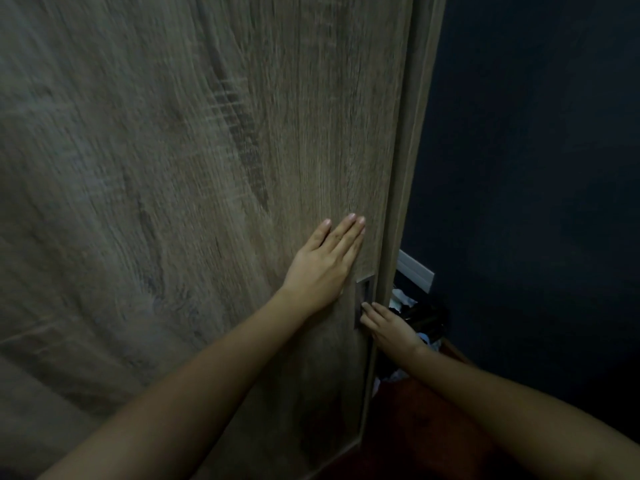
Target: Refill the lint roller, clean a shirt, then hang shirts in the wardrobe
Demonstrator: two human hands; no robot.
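A large wood-grain wardrobe door (173, 168) fills most of the head view, blurred by motion. My left hand (323, 266) lies flat on the door near its right edge, fingers straight and together, holding nothing. My right hand (384, 325) is lower, with its fingertips hooked into the recessed metal handle (364, 292) at the door's edge. No shirt, hanger or lint roller is visible.
To the right stands a dark blue wall (536, 168) with a white strip (414, 270) low down. Crumpled items (403, 301) lie on the floor in the corner beside the door. A reddish-brown surface (415, 420) shows at the bottom.
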